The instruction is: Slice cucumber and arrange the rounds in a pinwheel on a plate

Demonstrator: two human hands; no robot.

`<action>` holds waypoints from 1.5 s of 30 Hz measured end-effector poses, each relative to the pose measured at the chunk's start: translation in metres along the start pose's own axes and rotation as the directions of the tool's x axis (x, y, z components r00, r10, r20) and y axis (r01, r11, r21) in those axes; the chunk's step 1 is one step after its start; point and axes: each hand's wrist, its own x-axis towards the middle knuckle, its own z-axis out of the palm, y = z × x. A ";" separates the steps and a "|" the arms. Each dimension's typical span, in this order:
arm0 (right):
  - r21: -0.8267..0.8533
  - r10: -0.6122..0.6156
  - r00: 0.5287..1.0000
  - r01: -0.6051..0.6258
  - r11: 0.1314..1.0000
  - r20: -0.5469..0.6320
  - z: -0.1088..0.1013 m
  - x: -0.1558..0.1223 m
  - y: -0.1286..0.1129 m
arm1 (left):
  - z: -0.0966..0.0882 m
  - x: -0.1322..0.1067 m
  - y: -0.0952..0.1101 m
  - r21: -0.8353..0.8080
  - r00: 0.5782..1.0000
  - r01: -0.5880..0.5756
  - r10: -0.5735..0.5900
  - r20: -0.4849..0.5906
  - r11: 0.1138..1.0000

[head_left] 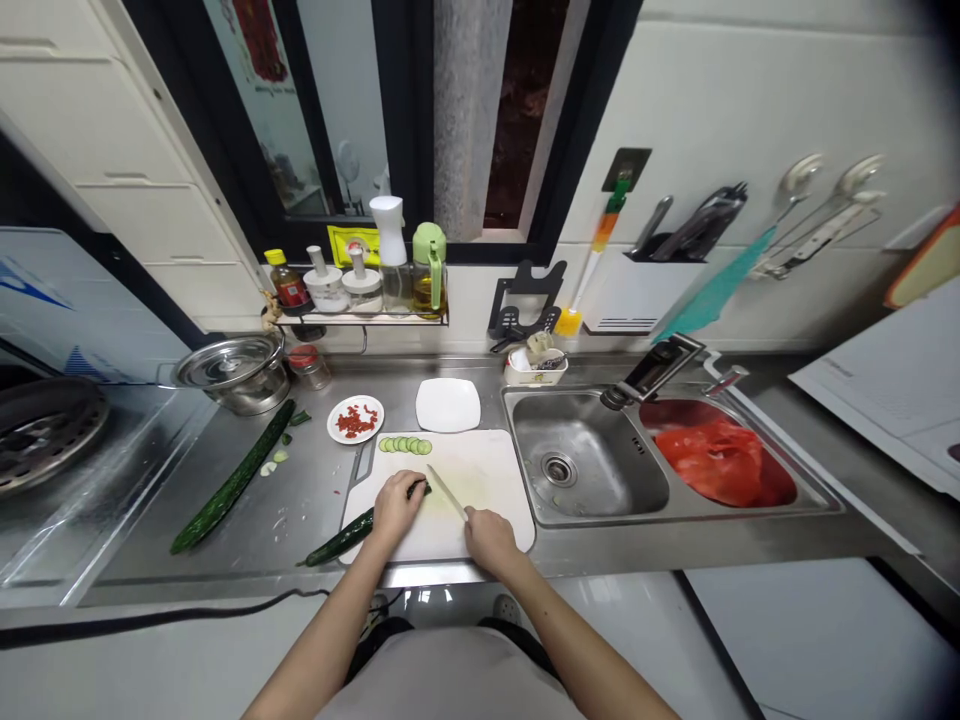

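Note:
On the white cutting board [491, 470], my left hand [396, 507] is closed over a dark green cucumber [341, 538], whose tail end sticks out past the board's near left corner. My right hand [489, 538] grips the handle of a knife [448, 492]; its blade points up and left, just right of the cucumber's cut end. The handle is hidden inside my fist. Near the board's far left edge lies an overlapping row of thin cucumber slices [405, 445].
A whole cucumber [236, 480] and green scraps lie left of the board. Behind it stand a white plate [448, 404] and a small plate of red bits [355, 419]. The lidded pot [240, 375] is at the back left, the sink [592, 455] to the right.

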 end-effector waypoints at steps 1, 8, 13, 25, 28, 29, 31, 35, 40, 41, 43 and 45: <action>-0.017 0.023 1.000 -0.023 1.000 -0.014 -0.002 0.000 0.003 | -0.001 0.001 0.001 -0.028 0.999 0.022 -0.023 -0.026 0.999; -0.065 0.109 0.977 -0.122 0.990 -0.181 -0.012 -0.002 0.017 | -0.005 0.015 0.005 -0.284 0.960 0.215 -0.255 -0.111 0.934; -0.059 0.105 0.965 -0.122 0.991 -0.240 -0.012 -0.005 0.019 | 0.000 0.030 0.006 -0.371 0.958 0.265 -0.288 -0.005 0.890; -0.068 0.052 0.967 -0.071 0.995 -0.250 -0.006 -0.009 0.026 | 0.006 0.042 0.012 -0.211 0.941 0.327 -0.296 0.165 0.921; -0.088 0.024 0.969 -0.047 0.995 -0.246 -0.003 -0.009 0.029 | 0.011 0.049 0.003 -0.242 0.936 0.333 -0.289 0.199 0.911; -0.091 0.021 0.969 -0.044 0.995 -0.245 -0.002 -0.009 0.030 | 0.012 0.052 0.000 -0.256 0.935 0.340 -0.296 0.196 0.905; -0.091 0.022 0.969 -0.045 0.995 -0.244 0.000 -0.008 0.033 | 0.015 0.058 -0.005 -0.260 0.927 0.369 -0.335 0.166 0.892; -0.074 0.056 0.968 -0.076 0.994 -0.243 0.005 -0.007 0.041 | 0.016 0.073 -0.010 -0.149 0.898 0.440 -0.431 0.091 0.885; -0.064 0.102 0.965 -0.120 0.991 -0.241 0.008 -0.010 0.050 | 0.018 0.087 -0.006 0.004 0.891 0.447 -0.445 0.084 0.895; -0.060 0.108 0.965 -0.126 0.990 -0.240 0.009 -0.011 0.052 | 0.019 0.089 -0.005 0.028 0.895 0.437 -0.438 0.086 0.899; -0.051 0.122 0.963 -0.138 0.989 -0.241 0.009 -0.012 0.054 | 0.021 0.093 -0.002 0.072 0.903 0.416 -0.421 0.086 0.907; -0.043 0.133 0.961 -0.147 0.988 -0.242 0.009 -0.013 0.056 | 0.023 0.096 -0.001 0.113 0.908 0.401 -0.410 0.080 0.909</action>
